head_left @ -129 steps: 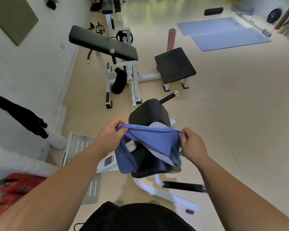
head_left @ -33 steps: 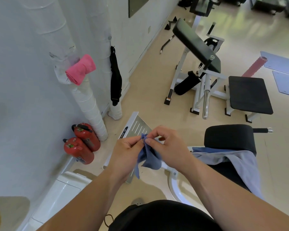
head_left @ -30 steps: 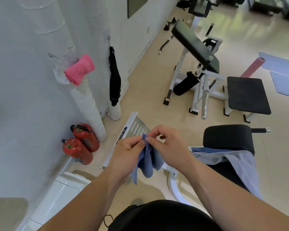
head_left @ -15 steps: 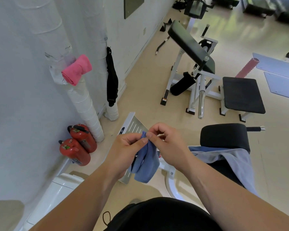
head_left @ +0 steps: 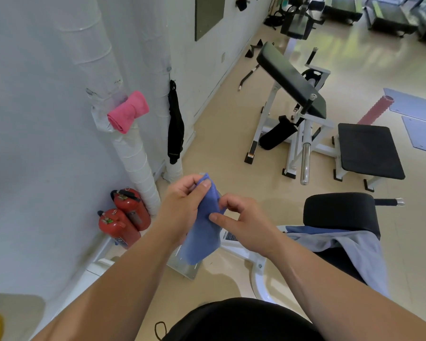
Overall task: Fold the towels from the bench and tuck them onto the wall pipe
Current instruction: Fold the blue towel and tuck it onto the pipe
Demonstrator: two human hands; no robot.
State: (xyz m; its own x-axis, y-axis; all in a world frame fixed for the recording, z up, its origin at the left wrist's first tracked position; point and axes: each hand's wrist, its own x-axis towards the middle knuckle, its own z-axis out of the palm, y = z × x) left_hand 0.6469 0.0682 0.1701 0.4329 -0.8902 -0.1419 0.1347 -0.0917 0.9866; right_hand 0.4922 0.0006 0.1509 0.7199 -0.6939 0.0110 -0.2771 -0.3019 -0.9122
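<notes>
A folded blue towel hangs between my hands at the centre of the view. My left hand grips its upper end, thumb on top. My right hand pinches the towel's right edge lower down with thumb and curled forefinger. A rolled pink towel sits tucked on the white wrapped wall pipe at the left. A pale blue-grey towel lies draped over the black padded bench at the right.
Two red fire extinguishers stand on the floor by the pipe's foot. A black strap hangs on a second pipe. A preacher-curl bench and a black seat pad stand further off. A metal footplate lies below my hands.
Since the bench, I have turned toward the wall with the blue towel folded narrow. In the last second my left hand rose to its top end while my right slid lower along its edge.
</notes>
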